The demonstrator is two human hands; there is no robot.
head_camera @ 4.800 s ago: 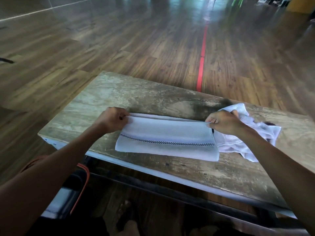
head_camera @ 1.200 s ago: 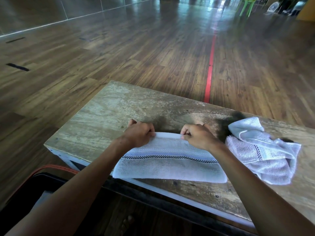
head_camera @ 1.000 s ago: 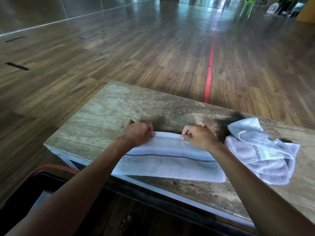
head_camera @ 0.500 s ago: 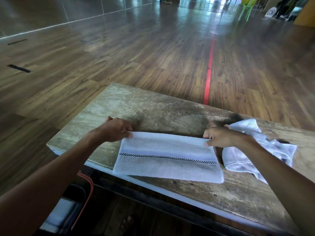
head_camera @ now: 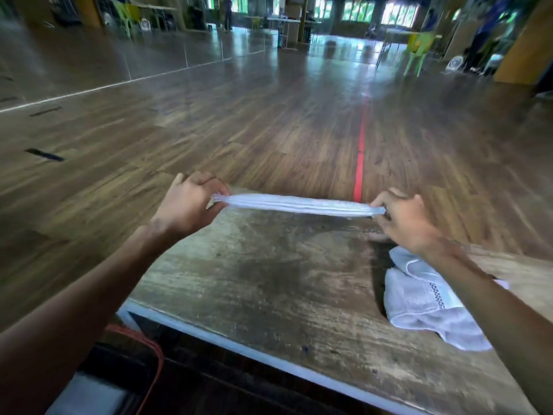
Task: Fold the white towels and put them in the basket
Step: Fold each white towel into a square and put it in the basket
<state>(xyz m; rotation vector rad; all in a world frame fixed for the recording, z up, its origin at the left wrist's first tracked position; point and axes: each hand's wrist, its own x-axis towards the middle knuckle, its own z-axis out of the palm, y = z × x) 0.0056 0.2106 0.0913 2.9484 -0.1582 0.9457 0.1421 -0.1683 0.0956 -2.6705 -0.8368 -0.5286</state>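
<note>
1. Nearest, at lower left below the table's near edge, the orange-rimmed basket (head_camera: 160,359) shows only in part. A pale shape lies inside, possibly a folded towel, though the view cuts off too much to be sure.
2. On the right of the worn wooden table (head_camera: 254,280) lies a crumpled towel (head_camera: 425,304), not yet folded, partly under the right forearm.
3. Further out, the folded towel (head_camera: 299,203) hangs clear of the tabletop, seen edge-on and pulled taut. The left hand (head_camera: 188,205) pinches its left end between thumb and curled fingers, and the right hand (head_camera: 404,223) pinches the right end likewise.
4. The folded towel looks light, soft and limp. Its layers would likely slip apart, so each pinch should catch every layer at the ends.
5. Beyond, a red line (head_camera: 360,151) runs along the wooden floor.
</note>
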